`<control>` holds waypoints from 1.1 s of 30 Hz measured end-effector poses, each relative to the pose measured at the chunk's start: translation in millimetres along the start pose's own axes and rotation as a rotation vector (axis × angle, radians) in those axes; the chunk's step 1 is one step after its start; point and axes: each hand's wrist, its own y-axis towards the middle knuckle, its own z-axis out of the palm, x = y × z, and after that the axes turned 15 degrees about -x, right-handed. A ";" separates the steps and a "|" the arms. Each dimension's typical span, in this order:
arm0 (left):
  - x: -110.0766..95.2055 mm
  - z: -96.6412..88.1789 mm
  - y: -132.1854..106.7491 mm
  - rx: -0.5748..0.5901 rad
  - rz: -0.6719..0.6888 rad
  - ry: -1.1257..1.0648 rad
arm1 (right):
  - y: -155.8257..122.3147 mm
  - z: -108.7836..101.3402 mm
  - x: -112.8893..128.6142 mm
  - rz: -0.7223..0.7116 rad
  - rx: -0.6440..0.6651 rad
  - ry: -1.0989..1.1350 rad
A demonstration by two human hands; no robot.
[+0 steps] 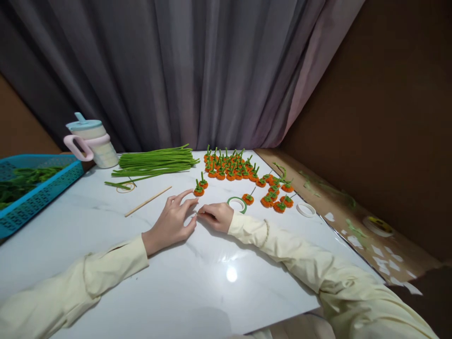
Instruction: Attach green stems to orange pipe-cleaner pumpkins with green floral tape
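Observation:
My left hand [171, 219] rests near the middle of the white table, its fingers curved and spread, thumb apart from forefinger. Close against it, my right hand [217, 216] is closed, thumb and forefinger pinched at a tiny pale bit too small to name. Just beyond the fingertips stand two small orange fuzzy pumpkin shapes with green stems [198, 189]. Behind my right hand lies a roll of green tape [237, 204]. Another orange piece with a thin wire [248, 199] lies to its right. Many like it stand in a cluster [231, 169] farther back.
A bundle of green pipe cleaners [155, 161] lies at the back left, with a wooden stick [148, 201] in front. Left are a lidded tumbler [102, 146] and a blue basket [42, 195] of greenery. Right are a white tape roll [306, 210] and paper scraps [377, 252].

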 end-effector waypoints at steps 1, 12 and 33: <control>0.9 0.2 0.0 0.009 -0.009 -0.005 | 0.5 -0.4 -1.1 0.034 -0.018 0.046; 3.3 1.6 -0.5 0.056 -0.030 -0.087 | 5.2 -4.8 -2.9 0.274 0.051 0.349; 3.8 0.5 1.1 0.074 -0.028 -0.160 | 3.9 -7.0 0.2 0.265 0.083 0.395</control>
